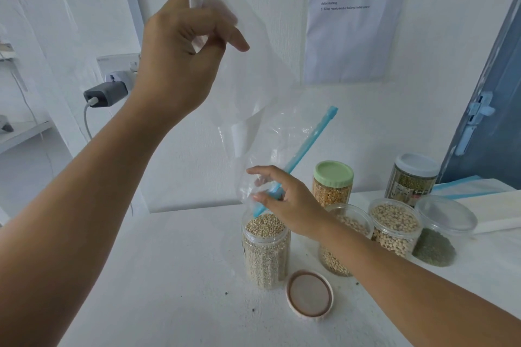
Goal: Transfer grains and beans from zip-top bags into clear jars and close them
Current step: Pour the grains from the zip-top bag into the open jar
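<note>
Clear plastic jar [266, 251], lidless and brimful of pale grain, stands mid-table. Directly above it at 12 o'clock hangs an upended clear zip-top bag with a blue seal strip [262, 110]: left hand [180, 56] pinches its upper corner, right hand [284, 200] pinches its mouth over the jar. A pink round lid [310, 294] lies at the jar's 4 o'clock.

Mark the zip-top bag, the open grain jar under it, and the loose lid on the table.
zip-top bag [262, 98]: head view, its clear middle panel.
open grain jar [266, 256]: head view, its clear side wall.
loose lid [309, 294]: head view, its upturned inside.
</note>
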